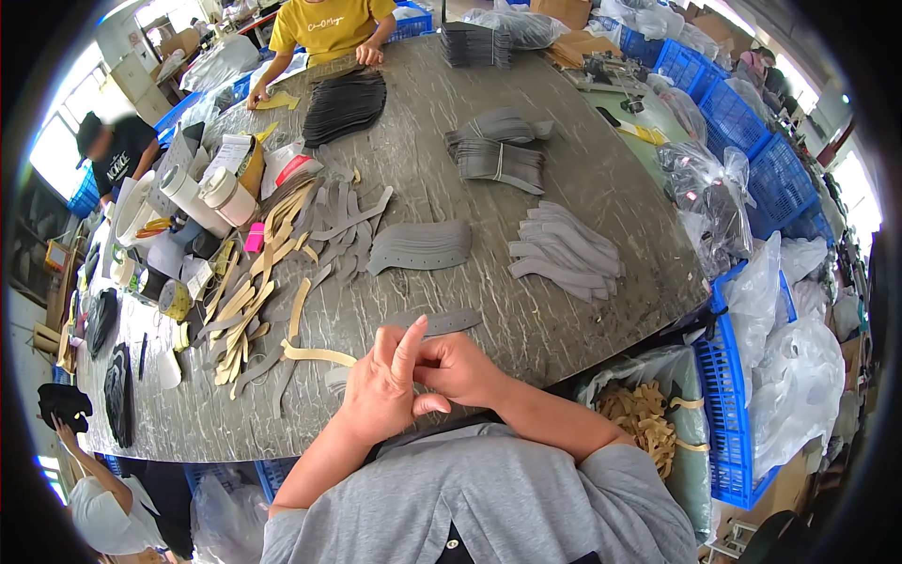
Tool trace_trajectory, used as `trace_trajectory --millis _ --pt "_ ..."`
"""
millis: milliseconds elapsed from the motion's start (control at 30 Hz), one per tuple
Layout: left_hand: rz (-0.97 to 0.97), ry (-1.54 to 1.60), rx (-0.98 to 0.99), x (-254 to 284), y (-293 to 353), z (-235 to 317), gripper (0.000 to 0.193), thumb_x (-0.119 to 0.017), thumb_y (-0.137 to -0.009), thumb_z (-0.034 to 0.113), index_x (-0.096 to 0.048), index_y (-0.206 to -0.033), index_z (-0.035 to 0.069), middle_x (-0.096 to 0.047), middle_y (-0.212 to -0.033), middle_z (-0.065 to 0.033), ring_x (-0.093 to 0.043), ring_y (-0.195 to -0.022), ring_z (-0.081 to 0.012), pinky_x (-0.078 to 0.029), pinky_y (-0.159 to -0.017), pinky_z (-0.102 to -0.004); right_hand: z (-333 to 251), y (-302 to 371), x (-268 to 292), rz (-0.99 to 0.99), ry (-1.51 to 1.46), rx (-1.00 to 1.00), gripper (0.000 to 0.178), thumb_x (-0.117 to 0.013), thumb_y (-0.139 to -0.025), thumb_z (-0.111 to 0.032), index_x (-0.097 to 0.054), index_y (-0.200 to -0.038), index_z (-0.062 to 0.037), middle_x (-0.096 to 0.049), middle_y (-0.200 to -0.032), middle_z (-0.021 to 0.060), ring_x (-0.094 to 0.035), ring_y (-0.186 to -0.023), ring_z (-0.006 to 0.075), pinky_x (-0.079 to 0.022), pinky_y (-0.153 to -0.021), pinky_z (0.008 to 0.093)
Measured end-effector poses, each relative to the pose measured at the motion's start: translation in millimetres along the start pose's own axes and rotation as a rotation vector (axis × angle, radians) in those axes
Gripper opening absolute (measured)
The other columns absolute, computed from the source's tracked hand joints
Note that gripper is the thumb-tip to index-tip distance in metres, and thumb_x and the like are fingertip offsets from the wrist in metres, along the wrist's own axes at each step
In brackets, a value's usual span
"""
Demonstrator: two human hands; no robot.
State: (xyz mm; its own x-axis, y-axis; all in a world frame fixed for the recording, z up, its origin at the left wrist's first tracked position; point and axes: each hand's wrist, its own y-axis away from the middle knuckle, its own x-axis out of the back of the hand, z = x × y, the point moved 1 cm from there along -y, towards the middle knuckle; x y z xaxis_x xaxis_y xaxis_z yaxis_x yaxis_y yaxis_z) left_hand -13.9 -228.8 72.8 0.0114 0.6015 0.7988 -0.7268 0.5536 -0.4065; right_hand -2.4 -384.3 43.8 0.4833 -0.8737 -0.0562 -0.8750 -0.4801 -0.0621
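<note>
My left hand (381,381) is raised at the near edge of the table with fingers stretched and thumb out. Against it is my right hand (462,368), its fingers curled in by the left fingers; whatever they may grip is hidden. Just beyond the hands lies a grey curved strip with small holes (449,321), partly covered by my left fingers. A tan strip (319,354) rests left of my left hand. Farther off are a neat fanned stack of grey holed strips (420,246) and a looser pile of grey strips (567,250).
Tan and grey strips (254,324) lie heaped at left, beside jars (227,195). Tied grey bundles (498,155) and black stacks (345,103) stand farther back. At right are a bin of tan scraps (644,423) and blue crates (728,414). A person in yellow (329,28) works across the table (601,141).
</note>
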Motion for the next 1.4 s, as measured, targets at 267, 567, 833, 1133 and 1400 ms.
trace_trajectory --millis 267,567,833,1133,1400 --pt "0.027 0.163 -0.023 6 -3 3 0.094 -0.063 -0.079 0.060 -0.028 -0.144 0.002 -0.049 -0.103 -0.0158 -0.058 -0.070 -0.0259 -0.050 -0.056 -0.0375 6 0 -4 0.031 -0.212 -0.142 0.011 -0.067 -0.083 -0.010 -0.068 -0.082 0.0007 -0.067 -0.073 0.0048 -0.055 -0.065 0.0071 -0.045 -0.058 0.0261" --pt "0.018 0.958 0.630 20 -3 -31 0.047 -0.050 -0.100 0.033 -0.049 -0.130 -0.003 -0.060 -0.094 -0.0035 -0.045 -0.058 -0.0035 -0.040 -0.052 -0.0191 7 -5 4 0.038 -0.750 0.045 0.005 -0.050 -0.095 -0.008 -0.055 -0.093 -0.0047 -0.063 -0.089 0.0051 -0.055 -0.078 0.0104 -0.044 -0.069 0.0238" --pt "-0.065 0.622 0.170 17 -5 -17 0.123 -0.047 -0.065 0.086 -0.018 -0.149 0.000 -0.047 -0.122 -0.0168 -0.057 -0.063 -0.0200 -0.049 -0.059 -0.0303 -22 1 -6 0.075 -0.259 -0.245 0.018 -0.062 -0.093 -0.013 -0.067 -0.099 0.0032 -0.069 -0.088 0.0067 -0.058 -0.070 0.0074 -0.048 -0.062 0.0221" --pt "-0.063 0.231 -0.099 8 1 -11 0.122 -0.052 -0.063 0.081 -0.018 -0.147 -0.002 -0.048 -0.124 -0.0198 -0.061 -0.069 -0.0243 -0.052 -0.057 -0.0332 -15 3 1 0.047 -0.116 -0.190 0.015 -0.065 -0.087 -0.010 -0.067 -0.092 0.0038 -0.068 -0.080 0.0057 -0.058 -0.065 0.0083 -0.047 -0.062 0.0238" --pt "0.108 0.984 0.487 9 4 -6 0.052 -0.060 -0.094 0.024 -0.041 -0.136 -0.001 -0.055 -0.122 -0.0121 -0.056 -0.070 -0.0092 -0.050 -0.061 -0.0252 4 0 -8 0.075 -0.673 -0.045 0.008 -0.049 -0.093 -0.006 -0.055 -0.092 -0.0027 -0.060 -0.088 0.0054 -0.054 -0.070 0.0100 -0.047 -0.068 0.0245"
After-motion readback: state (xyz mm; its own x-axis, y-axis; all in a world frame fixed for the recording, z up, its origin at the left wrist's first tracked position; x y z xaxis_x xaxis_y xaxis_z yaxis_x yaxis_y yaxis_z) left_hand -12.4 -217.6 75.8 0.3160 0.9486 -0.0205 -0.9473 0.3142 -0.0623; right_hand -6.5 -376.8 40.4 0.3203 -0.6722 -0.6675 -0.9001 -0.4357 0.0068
